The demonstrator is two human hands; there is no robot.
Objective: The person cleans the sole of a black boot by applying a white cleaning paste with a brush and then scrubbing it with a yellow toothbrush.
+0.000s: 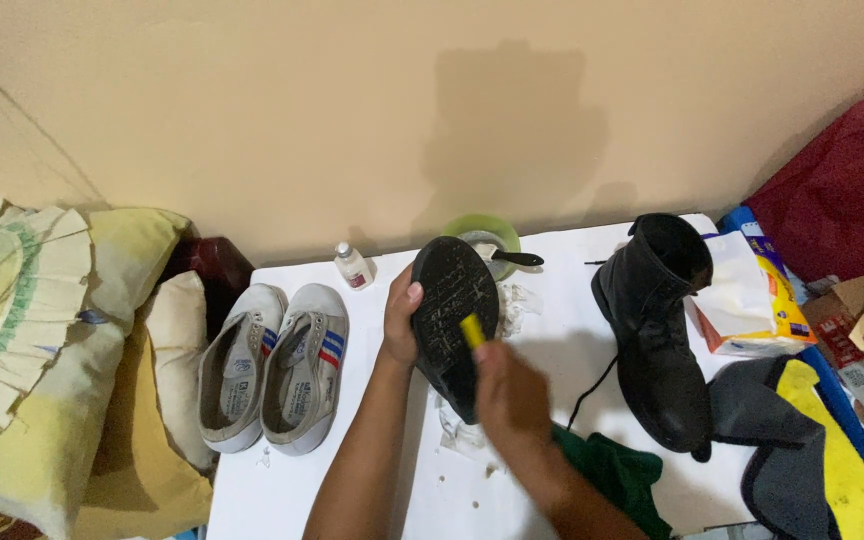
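Observation:
My left hand (401,322) grips a black boot (452,300) by its edge, holding it up with the dirty sole facing me. My right hand (508,392) is closed on a small yellow brush or tool (472,331) whose tip rests against the sole. A second black lace-up boot (660,335) lies on the white table (372,500) to the right, its lace trailing toward my right arm.
A pair of white sneakers (272,365) with red and blue stripes sits at the table's left. A small clear bottle (353,267) and a green bowl (487,237) stand near the wall. Green cloth (617,475), a tissue pack (752,295) and grey-yellow fabric (802,440) lie right. Pillows (52,350) crowd the left.

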